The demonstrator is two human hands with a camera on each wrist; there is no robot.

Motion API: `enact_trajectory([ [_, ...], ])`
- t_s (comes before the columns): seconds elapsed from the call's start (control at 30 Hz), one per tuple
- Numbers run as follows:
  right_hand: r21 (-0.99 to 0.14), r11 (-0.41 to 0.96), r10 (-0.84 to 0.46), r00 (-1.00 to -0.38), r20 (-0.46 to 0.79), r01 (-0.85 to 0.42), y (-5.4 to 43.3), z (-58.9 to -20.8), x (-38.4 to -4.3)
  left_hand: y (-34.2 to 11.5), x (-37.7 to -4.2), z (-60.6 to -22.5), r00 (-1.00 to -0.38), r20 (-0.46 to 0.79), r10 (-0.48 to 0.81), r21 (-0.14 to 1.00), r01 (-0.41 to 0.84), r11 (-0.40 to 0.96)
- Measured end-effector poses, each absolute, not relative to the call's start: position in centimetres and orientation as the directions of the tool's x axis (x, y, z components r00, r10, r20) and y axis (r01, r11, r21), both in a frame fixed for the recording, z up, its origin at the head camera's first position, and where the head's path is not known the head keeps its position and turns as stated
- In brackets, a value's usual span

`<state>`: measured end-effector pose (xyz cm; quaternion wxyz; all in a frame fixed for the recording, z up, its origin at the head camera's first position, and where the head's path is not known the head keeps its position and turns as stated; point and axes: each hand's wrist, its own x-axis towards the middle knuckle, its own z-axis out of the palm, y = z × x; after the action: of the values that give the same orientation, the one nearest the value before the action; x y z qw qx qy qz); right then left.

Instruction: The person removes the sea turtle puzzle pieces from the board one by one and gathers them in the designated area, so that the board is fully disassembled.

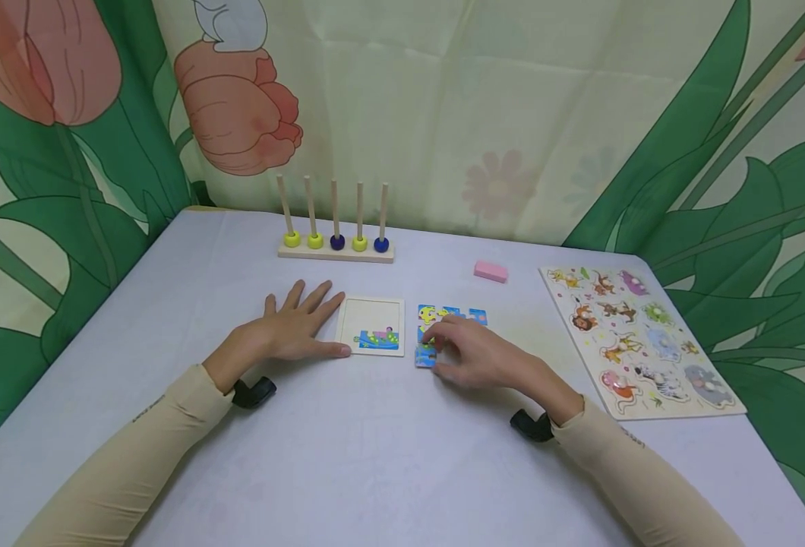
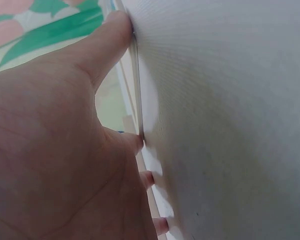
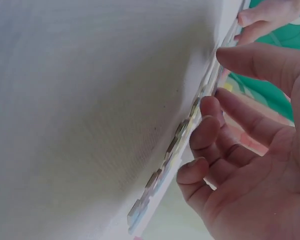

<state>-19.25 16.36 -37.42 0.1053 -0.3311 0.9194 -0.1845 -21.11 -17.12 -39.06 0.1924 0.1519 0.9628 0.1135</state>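
Observation:
A small white puzzle frame lies mid-table, with a joined strip of blue puzzle pieces in its lower part. My left hand lies spread at the frame's left side; its thumb and a fingertip touch the border. Right of the frame is a group of loose blue and yellow puzzle pieces. Over these pieces hovers my right hand, partly covering them. In the right wrist view its fingers are loosely bent, thumb and index finger apart, with nothing visibly held. The loose pieces lie flat below the fingertips.
Behind the frame stands a wooden peg rack with yellow and blue beads. A pink block lies farther back on the right. At the table's right side is an animal puzzle board. A printed curtain hangs behind the table.

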Motion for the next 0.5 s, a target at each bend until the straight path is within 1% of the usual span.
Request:
enact_trajectory([
  [0.5,-0.395,0.725,-0.648,-0.753,-0.113,-0.565,16.49,-37.47,-19.32,-17.13,-21.16,-39.07,-0.884,-0.318,0.344,0.257,0.268,0.928],
])
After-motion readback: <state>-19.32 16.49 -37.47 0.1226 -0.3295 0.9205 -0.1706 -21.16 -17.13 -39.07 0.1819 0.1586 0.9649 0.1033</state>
